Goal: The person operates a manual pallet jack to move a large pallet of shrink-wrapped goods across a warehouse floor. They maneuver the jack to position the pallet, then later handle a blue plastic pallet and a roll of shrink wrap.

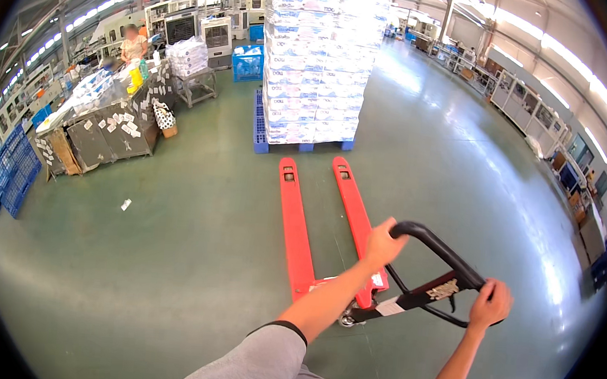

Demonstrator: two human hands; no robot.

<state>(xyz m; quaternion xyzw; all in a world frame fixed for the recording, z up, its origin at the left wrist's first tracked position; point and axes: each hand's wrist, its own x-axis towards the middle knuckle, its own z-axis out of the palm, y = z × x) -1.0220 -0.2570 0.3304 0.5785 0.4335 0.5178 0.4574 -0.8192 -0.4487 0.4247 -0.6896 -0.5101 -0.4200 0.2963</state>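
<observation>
My left hand (385, 243) is wrapped round the far left end of the black loop handle (440, 247) of a pallet jack. On the loop's right corner my right hand (491, 305) is closed as well. The jack's two red forks (296, 228) lie low over the floor and point away from me. Their tips stop just short of a blue plastic pallet (261, 141), apart from it. A tall stack of white and blue wrapped packs (317, 71) stands on that pallet. A dark lever shows inside the handle loop, touched by neither hand.
A workbench (113, 137) covered with paper labels stands at the left, with a person (134, 45) behind it. Blue pallets (15, 169) lean at the far left. A blue crate (247, 64) sits beyond the bench. Machines (531, 110) line the right wall. A paper scrap (126, 204) lies on the green floor.
</observation>
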